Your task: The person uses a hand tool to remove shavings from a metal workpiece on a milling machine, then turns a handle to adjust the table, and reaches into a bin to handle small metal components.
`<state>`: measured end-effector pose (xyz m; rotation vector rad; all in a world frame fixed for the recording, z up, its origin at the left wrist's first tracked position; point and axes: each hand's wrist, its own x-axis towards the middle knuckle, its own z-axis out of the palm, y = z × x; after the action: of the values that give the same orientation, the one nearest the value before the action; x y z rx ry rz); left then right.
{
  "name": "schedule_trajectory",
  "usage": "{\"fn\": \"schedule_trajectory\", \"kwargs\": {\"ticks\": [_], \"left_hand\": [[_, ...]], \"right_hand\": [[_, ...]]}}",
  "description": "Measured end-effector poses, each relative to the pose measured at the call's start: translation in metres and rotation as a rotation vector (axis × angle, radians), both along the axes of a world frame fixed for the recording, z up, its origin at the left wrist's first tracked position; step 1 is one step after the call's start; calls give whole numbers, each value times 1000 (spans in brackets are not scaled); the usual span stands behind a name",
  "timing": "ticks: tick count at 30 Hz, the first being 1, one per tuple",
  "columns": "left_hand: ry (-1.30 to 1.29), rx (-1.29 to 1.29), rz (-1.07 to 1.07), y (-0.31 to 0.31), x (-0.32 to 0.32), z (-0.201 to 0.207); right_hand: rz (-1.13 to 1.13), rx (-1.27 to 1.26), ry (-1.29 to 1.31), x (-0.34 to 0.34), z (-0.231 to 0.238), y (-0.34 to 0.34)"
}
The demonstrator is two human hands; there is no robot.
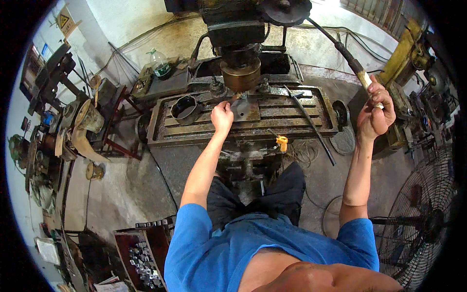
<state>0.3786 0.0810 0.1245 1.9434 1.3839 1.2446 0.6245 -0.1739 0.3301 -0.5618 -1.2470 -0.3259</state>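
My right hand (377, 112) is raised at the right, its fingers curled round the pale wrapped end of a long lever (364, 79) that slopes down from the machine head (224, 24). My left hand (223, 118) is closed just below the brass-coloured spindle collar (241, 74), over the machine table. What its fingers pinch is too small to make out. Right beside it lies a grey round workpiece (241, 111) with a small hole, under the spindle. A dark open pot (185, 110) sits on the slotted table (292, 121) to the left of that hand.
A T-handled bar (314, 125) lies across the table's right side and juts past its front edge. A yellow air gun (281, 142) hangs at the front. At the back left stands a clear plastic bottle (159, 63). A large fan (430, 221) stands close at my right, a parts bin (143, 258) at lower left.
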Motion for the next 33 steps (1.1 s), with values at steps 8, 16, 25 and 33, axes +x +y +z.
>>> {"fn": "schedule_trajectory", "kwargs": {"ticks": [8,16,25,33], "left_hand": [[69,98,-25,-4,-67,18],[345,349,249,31,-140,23],[632,296,169,15,-140,5],[633,225,171,6,-164,20]], "right_hand": [[-11,-47,64,-3,-10,-4],[30,-50,57,1,-26,-2],[53,-54,29,0,-39,-1],[-29,-63,21,1,-44,7]]}}
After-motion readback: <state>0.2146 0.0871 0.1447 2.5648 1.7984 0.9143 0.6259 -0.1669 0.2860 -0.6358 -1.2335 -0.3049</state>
